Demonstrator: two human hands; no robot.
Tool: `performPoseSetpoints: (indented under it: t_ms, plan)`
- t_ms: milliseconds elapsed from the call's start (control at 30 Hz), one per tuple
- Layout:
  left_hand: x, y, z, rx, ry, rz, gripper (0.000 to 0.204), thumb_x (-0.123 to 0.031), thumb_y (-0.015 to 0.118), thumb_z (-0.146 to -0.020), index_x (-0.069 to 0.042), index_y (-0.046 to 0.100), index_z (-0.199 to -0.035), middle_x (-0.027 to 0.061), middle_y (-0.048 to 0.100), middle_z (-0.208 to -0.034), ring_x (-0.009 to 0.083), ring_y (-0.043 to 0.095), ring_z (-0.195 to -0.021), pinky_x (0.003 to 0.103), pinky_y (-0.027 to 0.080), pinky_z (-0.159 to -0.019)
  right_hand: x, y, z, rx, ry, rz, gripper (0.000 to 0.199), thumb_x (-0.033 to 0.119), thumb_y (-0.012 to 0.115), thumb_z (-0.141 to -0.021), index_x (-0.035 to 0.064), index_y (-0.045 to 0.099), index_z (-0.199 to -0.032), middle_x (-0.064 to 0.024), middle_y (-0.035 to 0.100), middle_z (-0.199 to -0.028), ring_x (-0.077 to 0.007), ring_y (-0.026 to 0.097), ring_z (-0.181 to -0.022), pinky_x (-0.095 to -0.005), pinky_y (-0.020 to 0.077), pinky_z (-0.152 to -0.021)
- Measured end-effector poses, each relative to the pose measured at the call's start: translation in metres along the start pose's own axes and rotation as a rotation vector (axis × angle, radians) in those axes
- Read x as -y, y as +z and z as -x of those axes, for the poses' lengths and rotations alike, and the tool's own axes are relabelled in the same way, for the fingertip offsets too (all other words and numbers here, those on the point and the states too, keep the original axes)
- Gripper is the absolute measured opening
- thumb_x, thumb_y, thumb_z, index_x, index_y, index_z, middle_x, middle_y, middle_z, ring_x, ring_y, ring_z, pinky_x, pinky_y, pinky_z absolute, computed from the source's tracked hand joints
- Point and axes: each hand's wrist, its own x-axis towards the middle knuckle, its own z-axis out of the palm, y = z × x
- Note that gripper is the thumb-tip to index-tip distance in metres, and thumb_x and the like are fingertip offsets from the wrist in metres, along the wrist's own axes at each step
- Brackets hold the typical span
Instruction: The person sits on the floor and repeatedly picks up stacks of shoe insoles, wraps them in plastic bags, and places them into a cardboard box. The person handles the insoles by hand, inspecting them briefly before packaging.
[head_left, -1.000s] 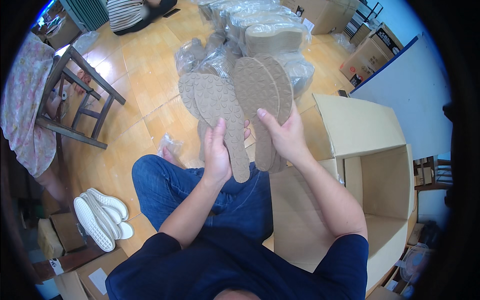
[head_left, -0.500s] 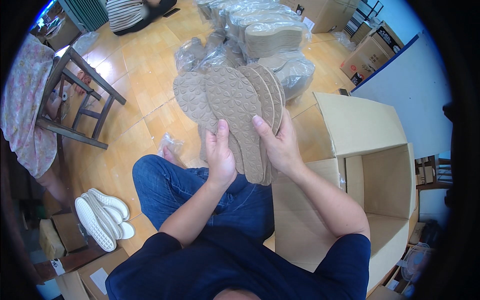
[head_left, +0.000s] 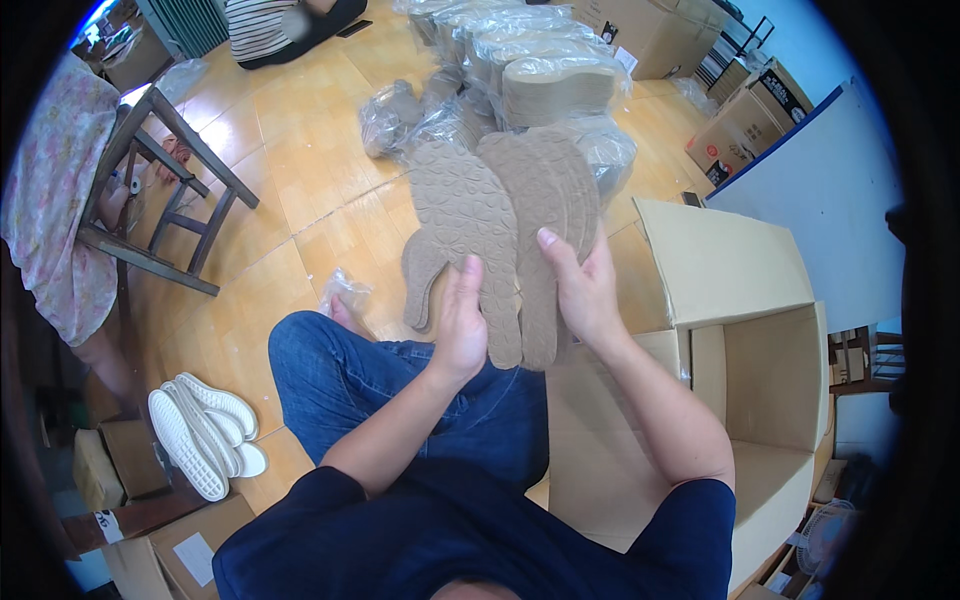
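Tan shoe soles with a raised flower pattern are held upright over my lap. My left hand (head_left: 462,335) is closed on the left sole (head_left: 465,215), thumb across its face; how many lie behind it is hidden. My right hand (head_left: 588,295) grips a fanned stack of soles (head_left: 545,190) by its right edge, thumb in front and fingers behind. The two groups touch or overlap along the middle. Lower and to the left, more tan soles (head_left: 422,262) show behind my left hand; what they rest on cannot be seen.
Plastic-wrapped stacks of soles (head_left: 555,95) stand ahead on the tiled floor. An open cardboard box (head_left: 765,370) is at my right. White shoe soles (head_left: 190,450) lie at left, near a wooden stool (head_left: 185,225). Another person sits at the far left, in a striped garment (head_left: 262,30).
The fanned soles have parted into a left and a right group. My hands have moved slightly right, and more of the soles behind my left hand now shows.
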Motion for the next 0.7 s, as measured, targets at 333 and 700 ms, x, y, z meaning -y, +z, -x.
performPoseSetpoints:
  t_ms: [333,700]
  plan:
    - [-0.013,0.01,0.009,0.166,0.163,-0.139,0.058,-0.009,0.041,-0.101,-0.002,0.01,-0.149,0.0134,0.032,-0.146,0.0197,0.034,-0.134,0.034,0.026,-0.112,0.012,0.008,0.011,0.238,0.153,-0.364,0.053,0.017,0.06,-0.095,-0.0006,0.034,-0.138,-0.0132,0.05,-0.132,-0.0163,0.049,-0.12,-0.0329,0.0406,-0.102]
    - [-0.029,0.023,0.015,0.039,0.026,0.198,0.065,-0.034,0.033,-0.104,-0.008,-0.002,-0.152,0.0152,0.024,-0.152,0.0242,0.029,-0.139,0.038,0.023,-0.115,0.022,0.004,0.005,0.281,0.28,-0.41,0.053,0.013,0.056,-0.096,0.0,0.029,-0.14,-0.0131,0.049,-0.132,-0.0182,0.05,-0.12,-0.0338,0.0404,-0.103]
